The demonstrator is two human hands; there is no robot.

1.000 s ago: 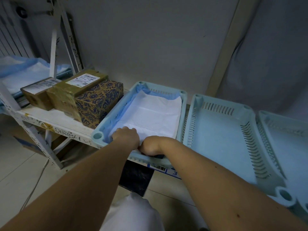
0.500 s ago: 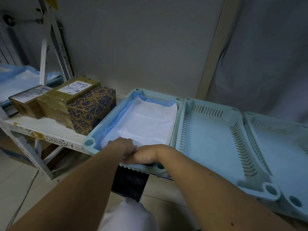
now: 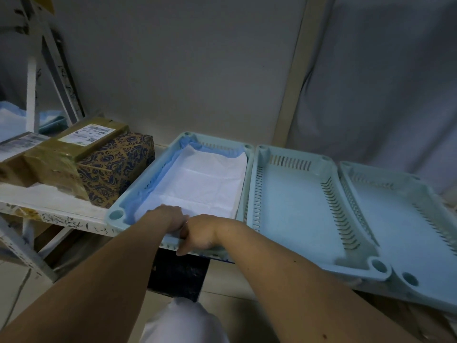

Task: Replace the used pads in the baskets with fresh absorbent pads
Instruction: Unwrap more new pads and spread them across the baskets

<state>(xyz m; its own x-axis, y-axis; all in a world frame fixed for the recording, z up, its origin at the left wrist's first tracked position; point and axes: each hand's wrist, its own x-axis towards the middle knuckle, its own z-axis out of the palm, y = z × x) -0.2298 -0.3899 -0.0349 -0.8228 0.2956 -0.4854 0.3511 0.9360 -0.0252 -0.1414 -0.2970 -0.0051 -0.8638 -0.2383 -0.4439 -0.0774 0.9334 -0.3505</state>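
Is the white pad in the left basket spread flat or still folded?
Spread flat. The white pad covers the floor of the left basket, showing only crease lines; both hands hide its near edge.

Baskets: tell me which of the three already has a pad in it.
The leftmost basket, beside the patterned box, holds a white pad; both hands are at its near edge. The middle basket and right basket show bare floors.
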